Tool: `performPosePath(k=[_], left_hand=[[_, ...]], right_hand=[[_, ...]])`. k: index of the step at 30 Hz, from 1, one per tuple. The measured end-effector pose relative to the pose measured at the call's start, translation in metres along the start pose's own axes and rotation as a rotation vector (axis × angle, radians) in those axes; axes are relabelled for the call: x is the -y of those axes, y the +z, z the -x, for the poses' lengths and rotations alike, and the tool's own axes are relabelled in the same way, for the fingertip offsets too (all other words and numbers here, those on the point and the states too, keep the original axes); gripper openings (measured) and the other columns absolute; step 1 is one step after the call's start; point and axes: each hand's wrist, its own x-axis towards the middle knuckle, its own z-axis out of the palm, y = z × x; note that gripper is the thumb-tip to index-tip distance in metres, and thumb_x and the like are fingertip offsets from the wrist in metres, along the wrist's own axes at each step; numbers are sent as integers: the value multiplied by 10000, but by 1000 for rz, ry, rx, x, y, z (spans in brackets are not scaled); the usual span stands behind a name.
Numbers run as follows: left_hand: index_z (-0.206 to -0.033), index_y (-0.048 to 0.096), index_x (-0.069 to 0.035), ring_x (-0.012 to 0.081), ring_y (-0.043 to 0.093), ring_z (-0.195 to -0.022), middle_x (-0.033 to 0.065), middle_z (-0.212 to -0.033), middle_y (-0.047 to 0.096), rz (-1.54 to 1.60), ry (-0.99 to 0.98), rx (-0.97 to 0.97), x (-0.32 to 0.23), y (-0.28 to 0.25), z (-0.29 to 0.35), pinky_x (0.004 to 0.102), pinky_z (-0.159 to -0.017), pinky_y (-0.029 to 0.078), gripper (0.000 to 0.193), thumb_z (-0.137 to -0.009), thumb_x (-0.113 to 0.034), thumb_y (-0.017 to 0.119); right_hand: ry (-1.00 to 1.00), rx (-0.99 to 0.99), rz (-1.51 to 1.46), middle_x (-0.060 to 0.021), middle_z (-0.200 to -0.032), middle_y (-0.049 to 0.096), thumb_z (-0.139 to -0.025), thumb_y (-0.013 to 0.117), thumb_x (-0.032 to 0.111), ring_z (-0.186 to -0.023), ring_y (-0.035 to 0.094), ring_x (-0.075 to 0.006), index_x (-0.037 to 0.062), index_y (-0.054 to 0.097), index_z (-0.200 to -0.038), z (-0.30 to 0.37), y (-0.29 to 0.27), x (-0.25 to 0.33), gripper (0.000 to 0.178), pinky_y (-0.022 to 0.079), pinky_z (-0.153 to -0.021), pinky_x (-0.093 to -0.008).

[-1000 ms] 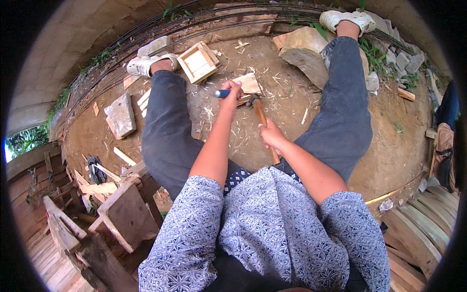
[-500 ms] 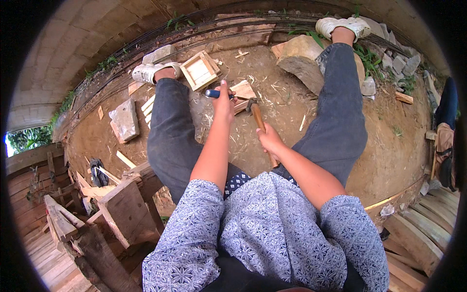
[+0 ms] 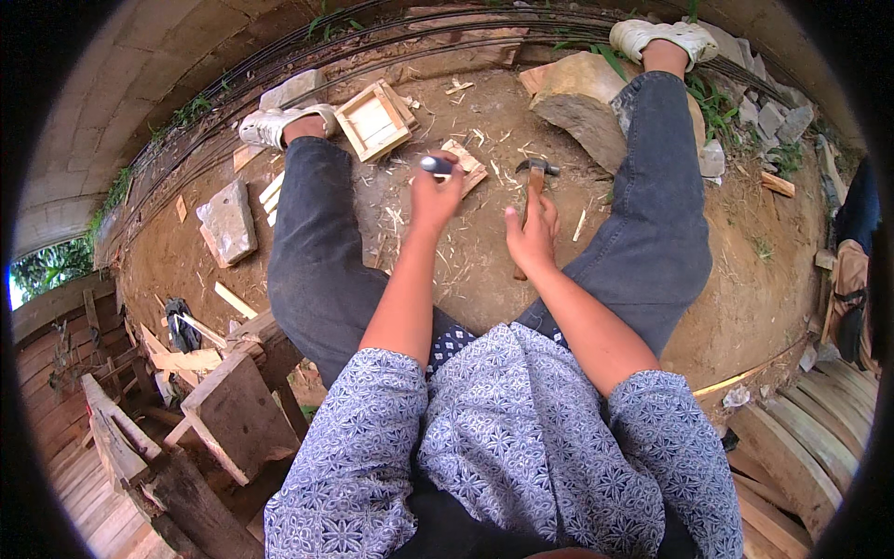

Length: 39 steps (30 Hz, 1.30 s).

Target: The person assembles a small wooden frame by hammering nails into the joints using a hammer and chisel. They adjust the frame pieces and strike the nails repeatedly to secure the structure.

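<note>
My left hand is closed around a blue-handled tool, its butt end tipped toward me; the blade end is hidden, so its exact kind does not show. Just beyond that hand, a small flat piece of wood lies on the ground among pale shavings. My right hand grips the wooden handle of a claw hammer, the dark metal head pointing away from me, to the right of the wood piece. A small wooden frame with slats inside rests near my left shoe.
A large rock sits beyond my right hand, and a stone block lies left of my left leg. Rough timber stands at lower left. Planks lie at lower right. Black cables run along the far wall.
The hammer has swung more upright and shifted right, away from the wood piece. My left hand has turned, so the tool's handle end now faces up toward me.
</note>
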Motion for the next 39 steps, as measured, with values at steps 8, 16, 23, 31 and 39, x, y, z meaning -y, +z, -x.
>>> performPosePath(k=[8, 16, 23, 31, 39], left_hand=[[-1128, 625, -73, 384, 542, -1178, 172, -1284, 555, -342, 388, 428, -28, 9, 31, 447, -989, 447, 424, -711, -31, 692], [-1286, 488, -42, 394, 629, -1103, 235, -1139, 657, -924, -142, 438, 0, -17, 5, 571, -1029, 398, 576, -817, -285, 718], [-1130, 478, -4, 465, 659, -876, 290, -973, 668, -695, -172, 341, 15, -7, 27, 524, -766, 542, 472, -844, -297, 714], [-1135, 514, 18, 456, 640, -1004, 303, -1061, 653, -472, -289, 257, 29, -4, 25, 484, -870, 518, 475, -829, -269, 736], [-1284, 529, 37, 255, 628, -1102, 174, -1194, 658, 97, -532, 422, 69, -24, 3, 365, -955, 476, 472, -913, -210, 686]], right_hand=[[-148, -30, -549, -166, -1113, 630, -862, 704, 188, -1000, 625, -308, 73, 671, -1163, -9, -36, 45, 324, 486, -908, -384], [-75, 2, -534, -120, -958, 657, -848, 690, 145, -925, 643, -278, 53, 728, -927, -12, -40, 34, 127, 489, -841, -352], [-52, 55, -500, -128, -898, 628, -839, 687, 138, -911, 640, -302, 60, 732, -928, -21, -49, 37, 127, 492, -811, -367], [264, 171, -961, -69, -930, 653, -920, 617, 71, -732, 652, -140, 40, 677, -1045, -24, -48, 38, 142, 538, -652, -272], [518, 215, -1256, -107, -1036, 683, -910, 602, 57, -732, 655, -155, 5, 624, -1106, -41, -55, 21, 204, 555, -642, -273]])
